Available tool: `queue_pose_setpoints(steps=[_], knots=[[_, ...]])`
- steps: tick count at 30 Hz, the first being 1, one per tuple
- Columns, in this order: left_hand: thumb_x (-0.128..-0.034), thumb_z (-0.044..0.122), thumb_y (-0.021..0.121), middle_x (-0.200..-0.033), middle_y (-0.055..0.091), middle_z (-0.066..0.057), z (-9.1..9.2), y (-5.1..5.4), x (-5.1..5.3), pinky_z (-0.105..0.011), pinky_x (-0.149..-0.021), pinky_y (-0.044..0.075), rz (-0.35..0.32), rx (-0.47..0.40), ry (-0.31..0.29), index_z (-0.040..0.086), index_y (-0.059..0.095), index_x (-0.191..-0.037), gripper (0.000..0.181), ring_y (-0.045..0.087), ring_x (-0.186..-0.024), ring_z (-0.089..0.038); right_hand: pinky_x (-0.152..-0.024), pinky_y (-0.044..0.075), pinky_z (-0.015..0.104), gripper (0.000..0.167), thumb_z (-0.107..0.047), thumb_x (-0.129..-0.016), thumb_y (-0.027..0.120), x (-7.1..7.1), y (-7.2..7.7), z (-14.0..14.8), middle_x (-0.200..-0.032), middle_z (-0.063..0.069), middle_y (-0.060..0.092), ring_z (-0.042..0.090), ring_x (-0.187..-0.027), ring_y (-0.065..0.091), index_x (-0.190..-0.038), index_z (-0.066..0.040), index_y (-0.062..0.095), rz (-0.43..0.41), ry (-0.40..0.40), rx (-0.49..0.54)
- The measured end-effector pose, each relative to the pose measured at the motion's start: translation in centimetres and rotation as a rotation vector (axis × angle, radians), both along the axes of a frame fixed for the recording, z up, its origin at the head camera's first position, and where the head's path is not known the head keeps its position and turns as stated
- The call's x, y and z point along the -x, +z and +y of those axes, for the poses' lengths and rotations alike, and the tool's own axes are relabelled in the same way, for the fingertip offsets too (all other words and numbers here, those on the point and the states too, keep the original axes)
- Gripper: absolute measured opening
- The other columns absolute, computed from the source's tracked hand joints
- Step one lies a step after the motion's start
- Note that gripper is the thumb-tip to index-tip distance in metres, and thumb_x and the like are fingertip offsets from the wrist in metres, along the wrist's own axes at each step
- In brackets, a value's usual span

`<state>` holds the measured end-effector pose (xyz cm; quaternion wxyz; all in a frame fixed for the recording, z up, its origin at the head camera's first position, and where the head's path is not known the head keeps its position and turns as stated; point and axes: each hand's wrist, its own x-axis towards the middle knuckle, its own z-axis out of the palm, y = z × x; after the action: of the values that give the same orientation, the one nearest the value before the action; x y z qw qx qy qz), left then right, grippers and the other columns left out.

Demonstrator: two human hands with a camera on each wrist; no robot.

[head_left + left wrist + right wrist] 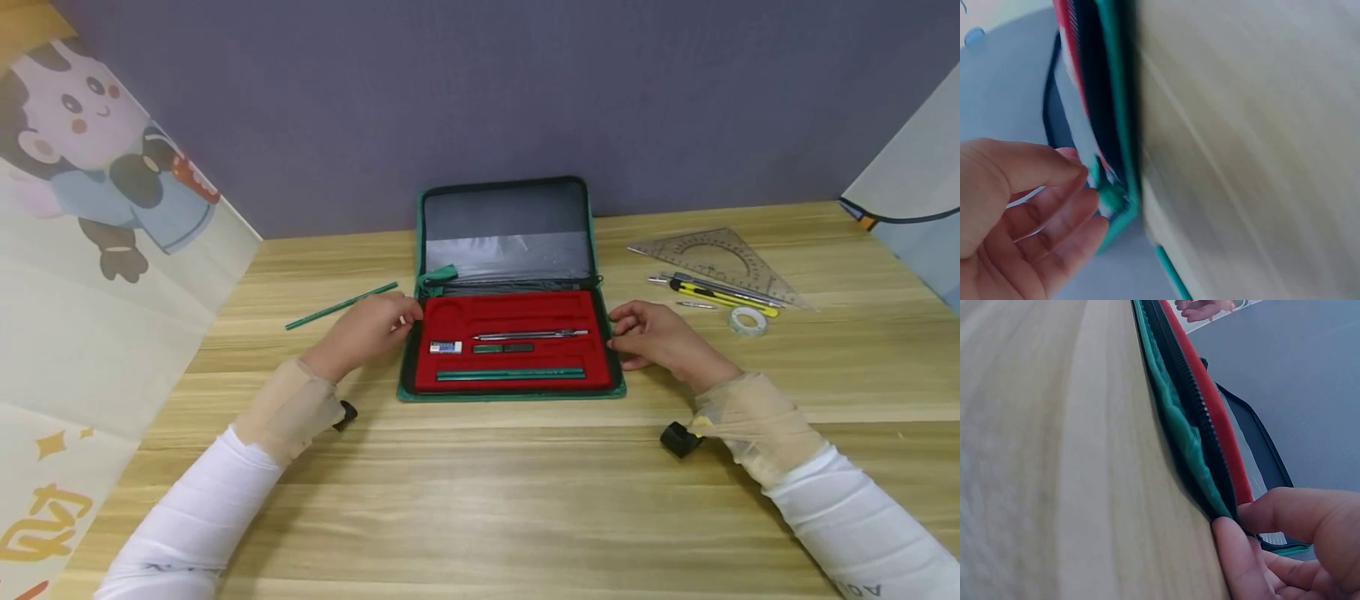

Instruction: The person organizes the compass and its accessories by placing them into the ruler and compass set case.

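Observation:
An unzipped green case (512, 397) lies spread on the table, its lid leaning up at the back. Its red tray (588, 360) holds a metal compass (532, 335), a white-and-blue eraser (446, 347), a small dark green box (502, 348) and green pencils (510, 375). My left hand (366, 332) is beside the case's left edge; in the left wrist view its thumb and fingers (1075, 215) are bent loosely, with nothing gripped. At the right edge, my right hand (663, 340) pinches the zippered rim (1188, 434) between thumb and index finger.
Left of the case lies a green pencil (341, 306). To the right are a clear set square (723, 250), a yellow utility knife (723, 297), slim metal pens, a small metal piece (697, 305) and a tape roll (747, 321). A grey panel (495, 92) stands behind.

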<state>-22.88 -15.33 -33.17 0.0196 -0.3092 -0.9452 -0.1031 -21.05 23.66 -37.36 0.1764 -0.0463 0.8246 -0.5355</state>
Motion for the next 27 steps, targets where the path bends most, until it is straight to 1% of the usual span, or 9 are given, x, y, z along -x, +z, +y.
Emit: queue_pose_setpoints(steps=[4,8,10,13,16,21,27], knots=[[-0.0872,0.0,0.057,-0.095,0.067,-0.012,-1.6,-0.1,0.9,-0.038,-0.074,0.052,-0.009,-0.004,0.047,-0.001,0.066,-0.1,0.015,0.061,-0.082,-0.024,-0.062,0.057,0.029,0.047,0.001,-0.087,0.057,0.0,0.0,0.1,-0.099,0.012,0.045,0.007,-0.073,0.057,-0.129,0.012,0.037,-0.002,-0.005,0.003],[-0.0872,-0.002,0.055,-0.092,0.066,-0.014,-3.6,0.4,1.8,-0.041,-0.072,0.051,-0.008,-0.007,0.078,-0.003,0.065,-0.099,0.016,0.061,-0.08,-0.026,-0.061,0.056,0.028,0.049,0.0,-0.088,0.057,-0.1,0.1,0.0,-0.1,0.012,0.045,0.006,-0.074,0.057,-0.13,0.012,0.036,-0.001,0.007,0.018],[-0.0871,-0.003,0.054,-0.091,0.066,-0.016,-4.8,0.7,2.4,-0.043,-0.072,0.05,-0.012,-0.009,0.104,-0.003,0.065,-0.099,0.016,0.061,-0.08,-0.028,-0.061,0.056,0.027,0.05,0.0,-0.088,0.057,-0.1,0.1,-0.1,-0.1,0.012,0.045,0.006,-0.074,0.057,-0.131,0.013,0.036,0.001,0.011,0.026],[-0.0875,-0.002,0.052,-0.092,0.066,-0.017,-6.3,1.1,3.1,-0.044,-0.073,0.05,-0.037,-0.009,0.152,-0.004,0.064,-0.1,0.018,0.062,-0.083,-0.03,-0.06,0.056,0.027,0.05,0.0,-0.087,0.058,-0.1,0.2,-0.1,-0.099,0.012,0.045,0.006,-0.074,0.058,-0.13,0.013,0.036,0.002,0.005,0.028],[-0.0875,0.0,0.051,-0.093,0.066,-0.019,-7.5,1.2,3.5,-0.046,-0.074,0.049,-0.067,-0.007,0.192,-0.004,0.064,-0.101,0.02,0.062,-0.085,-0.032,-0.061,0.056,0.028,0.049,0.0,-0.087,0.058,-0.1,0.2,-0.1,-0.099,0.012,0.045,0.007,-0.074,0.057,-0.13,0.012,0.037,0.002,0.001,0.018],[-0.0851,-0.001,0.052,-0.091,0.066,-0.019,-8.6,0.9,4.0,-0.046,-0.074,0.049,-0.098,-0.009,0.215,-0.005,0.064,-0.099,0.019,0.062,-0.084,-0.032,-0.062,0.057,0.03,0.047,0.001,-0.087,0.058,0.0,0.1,0.0,-0.099,0.012,0.045,0.008,-0.074,0.058,-0.129,0.012,0.038,0.004,0.003,0.009],[-0.0826,-0.002,0.055,-0.09,0.066,-0.019,-9.2,0.2,4.7,-0.046,-0.075,0.048,-0.134,-0.003,0.235,-0.004,0.063,-0.097,0.017,0.061,-0.084,-0.032,-0.062,0.057,0.03,0.046,0.0,-0.087,0.057,-0.1,0.0,0.0,-0.098,0.013,0.045,0.008,-0.074,0.058,-0.128,0.012,0.038,0.01,0.004,0.005]])
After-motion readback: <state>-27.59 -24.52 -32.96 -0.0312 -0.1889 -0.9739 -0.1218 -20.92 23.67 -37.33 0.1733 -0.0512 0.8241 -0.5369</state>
